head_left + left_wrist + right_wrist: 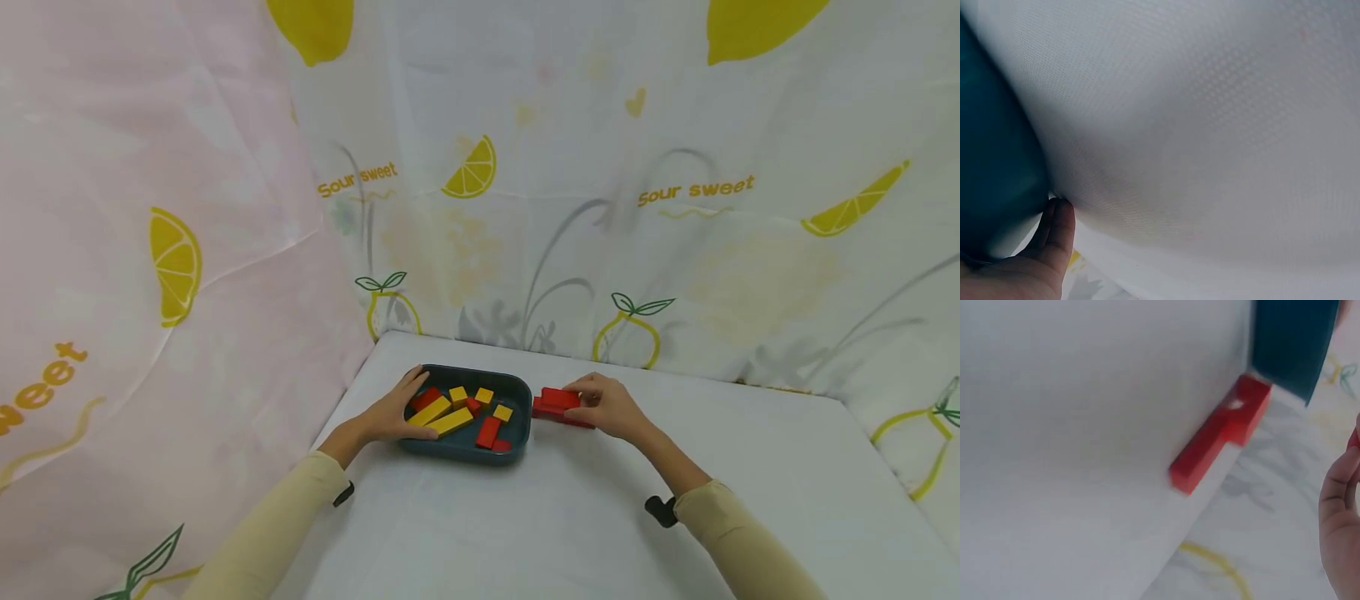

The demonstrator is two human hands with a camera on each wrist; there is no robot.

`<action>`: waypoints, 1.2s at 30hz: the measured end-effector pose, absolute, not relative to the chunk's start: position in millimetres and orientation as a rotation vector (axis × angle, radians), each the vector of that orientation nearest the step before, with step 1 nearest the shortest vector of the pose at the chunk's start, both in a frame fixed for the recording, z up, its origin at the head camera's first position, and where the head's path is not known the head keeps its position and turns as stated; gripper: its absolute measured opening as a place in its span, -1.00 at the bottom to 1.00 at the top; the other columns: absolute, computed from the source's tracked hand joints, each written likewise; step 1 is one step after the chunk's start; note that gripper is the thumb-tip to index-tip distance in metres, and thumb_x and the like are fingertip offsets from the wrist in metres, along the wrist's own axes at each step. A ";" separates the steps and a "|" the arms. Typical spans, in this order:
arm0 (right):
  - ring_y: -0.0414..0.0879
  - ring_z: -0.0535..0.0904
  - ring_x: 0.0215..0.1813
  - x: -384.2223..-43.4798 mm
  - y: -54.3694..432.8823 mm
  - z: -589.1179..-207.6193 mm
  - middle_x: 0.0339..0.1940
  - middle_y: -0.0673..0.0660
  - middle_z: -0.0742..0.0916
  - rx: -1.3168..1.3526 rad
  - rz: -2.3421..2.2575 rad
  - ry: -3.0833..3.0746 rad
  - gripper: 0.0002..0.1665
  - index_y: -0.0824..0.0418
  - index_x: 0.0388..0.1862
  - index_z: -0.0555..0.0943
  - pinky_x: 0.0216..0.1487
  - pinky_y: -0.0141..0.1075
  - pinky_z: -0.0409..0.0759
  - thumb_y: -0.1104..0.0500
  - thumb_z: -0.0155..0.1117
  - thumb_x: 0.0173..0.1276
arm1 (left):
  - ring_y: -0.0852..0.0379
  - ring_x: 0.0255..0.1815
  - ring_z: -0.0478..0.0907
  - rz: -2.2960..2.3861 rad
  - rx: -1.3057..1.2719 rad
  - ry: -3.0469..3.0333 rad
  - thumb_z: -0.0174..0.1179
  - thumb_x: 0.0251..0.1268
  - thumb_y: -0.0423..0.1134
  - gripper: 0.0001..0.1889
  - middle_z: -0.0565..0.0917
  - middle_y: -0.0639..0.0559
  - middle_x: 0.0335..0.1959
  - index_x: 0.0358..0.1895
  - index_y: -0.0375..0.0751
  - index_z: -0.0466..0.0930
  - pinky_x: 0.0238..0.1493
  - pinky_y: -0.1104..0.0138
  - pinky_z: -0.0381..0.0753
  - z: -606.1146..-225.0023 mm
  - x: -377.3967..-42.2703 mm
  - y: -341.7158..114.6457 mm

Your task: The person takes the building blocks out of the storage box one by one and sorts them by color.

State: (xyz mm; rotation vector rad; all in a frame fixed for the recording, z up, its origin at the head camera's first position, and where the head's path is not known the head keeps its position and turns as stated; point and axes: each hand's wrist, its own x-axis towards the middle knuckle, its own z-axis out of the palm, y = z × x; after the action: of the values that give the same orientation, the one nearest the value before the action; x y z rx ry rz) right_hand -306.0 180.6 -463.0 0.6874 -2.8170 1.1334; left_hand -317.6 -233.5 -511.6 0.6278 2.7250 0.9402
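A dark teal tray holds several yellow blocks and red blocks. At its left end my left hand grips the tray, the thumb over the near rim; in the left wrist view, fingers lie along its outer side. Just right of the tray, my right hand pinches a red block between thumb and fingers. Beneath or beside it, a long red block and a shorter red block lie on the table. The held block is mostly cut off in the right wrist view.
The white-covered table reaches out to the right and toward me. Behind it hangs a lemon-print cloth, with a pinkish cloth along the left side.
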 end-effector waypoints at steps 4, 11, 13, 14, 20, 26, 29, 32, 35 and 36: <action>-0.07 0.51 -0.23 -309.1 209.7 -469.8 -0.18 0.12 0.69 0.589 1.083 -2.877 -0.60 0.22 0.03 0.72 -0.30 -0.37 0.56 0.19 0.48 0.20 | -0.24 0.62 -0.10 0.921 0.622 2.739 0.44 -0.02 0.27 0.23 -0.23 -0.14 0.65 0.61 -0.12 -0.14 0.48 -0.22 0.11 -513.3 -318.4 -233.4; -0.02 0.52 -0.16 -317.8 245.7 -482.4 -0.13 0.15 0.70 0.469 1.038 -2.959 -0.62 0.23 0.02 0.72 -0.27 -0.29 0.57 0.18 0.46 0.21 | -0.24 0.62 -0.08 0.909 0.655 2.757 0.42 -0.04 0.32 0.25 -0.21 -0.13 0.65 0.61 -0.14 -0.12 0.47 -0.21 0.14 -514.3 -321.1 -234.4; -0.01 0.52 -0.15 -319.3 253.4 -486.5 -0.13 0.16 0.70 0.444 1.039 -2.990 -0.61 0.24 0.02 0.72 -0.28 -0.28 0.56 0.18 0.47 0.20 | -0.24 0.62 -0.08 0.908 0.654 2.757 0.42 -0.04 0.33 0.24 -0.21 -0.13 0.65 0.61 -0.14 -0.12 0.47 -0.21 0.14 -515.0 -321.2 -234.7; -0.01 0.52 -0.14 -319.6 256.7 -488.7 -0.13 0.16 0.71 0.428 1.042 -3.007 -0.61 0.25 0.02 0.72 -0.28 -0.28 0.56 0.18 0.47 0.20 | -0.23 0.62 -0.08 0.908 0.652 2.756 0.42 -0.04 0.33 0.24 -0.21 -0.13 0.65 0.61 -0.13 -0.12 0.48 -0.21 0.14 -515.3 -321.2 -234.7; 0.04 0.54 -0.08 -318.8 271.2 -499.6 -0.07 0.24 0.71 0.339 1.056 -3.104 -0.60 0.28 0.04 0.70 -0.21 -0.24 0.60 0.22 0.46 0.20 | -0.23 0.61 -0.07 0.889 0.645 2.757 0.41 -0.04 0.34 0.24 -0.22 -0.13 0.65 0.61 -0.10 -0.12 0.48 -0.20 0.14 -515.5 -320.5 -234.8; 0.05 0.50 -0.07 -322.5 279.5 -508.0 -0.07 0.25 0.67 0.222 1.091 -3.171 -0.52 0.30 0.10 0.67 -0.20 -0.21 0.60 0.17 0.47 0.21 | -0.21 0.61 -0.06 0.904 0.637 2.765 0.42 -0.05 0.34 0.24 -0.21 -0.10 0.65 0.61 -0.08 -0.12 0.48 -0.20 0.15 -516.9 -320.2 -234.9; 0.02 0.47 -0.10 -325.2 282.8 -514.1 -0.10 0.21 0.65 0.159 1.137 -3.216 -0.48 0.30 0.12 0.67 -0.24 -0.27 0.54 0.13 0.50 0.18 | -0.22 0.62 -0.07 0.902 0.627 2.758 0.43 -0.05 0.32 0.24 -0.21 -0.10 0.65 0.61 -0.08 -0.12 0.48 -0.21 0.13 -516.8 -320.2 -234.3; 0.00 0.47 -0.11 -327.1 284.1 -519.9 -0.08 0.19 0.66 0.145 1.152 -3.239 -0.49 0.28 0.11 0.68 -0.24 -0.29 0.53 0.14 0.50 0.18 | -0.23 0.61 -0.07 0.898 0.623 2.752 0.43 -0.04 0.31 0.23 -0.22 -0.11 0.65 0.61 -0.07 -0.13 0.48 -0.22 0.13 -516.4 -319.5 -233.4; 0.00 0.48 -0.12 -329.6 283.1 -521.8 -0.08 0.20 0.66 0.195 1.133 -3.234 -0.51 0.28 0.10 0.68 -0.23 -0.28 0.53 0.16 0.49 0.19 | -0.22 0.61 -0.07 0.906 0.618 2.755 0.43 -0.04 0.30 0.23 -0.22 -0.10 0.65 0.61 -0.06 -0.12 0.47 -0.22 0.14 -515.0 -319.2 -233.6; 0.00 0.48 -0.12 -330.4 282.2 -522.1 -0.07 0.20 0.66 0.204 1.126 -3.230 -0.52 0.28 0.10 0.68 -0.23 -0.28 0.53 0.16 0.48 0.19 | -0.23 0.61 -0.06 0.910 0.620 2.756 0.43 -0.04 0.30 0.23 -0.22 -0.11 0.65 0.61 -0.07 -0.12 0.47 -0.23 0.14 -514.3 -319.2 -233.8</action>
State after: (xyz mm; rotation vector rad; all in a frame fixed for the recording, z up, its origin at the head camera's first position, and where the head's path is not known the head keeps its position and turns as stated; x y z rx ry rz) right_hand -330.4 282.2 -522.1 0.2043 -3.2299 1.1258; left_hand -319.2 -233.8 -514.3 0.6204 2.7563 0.9096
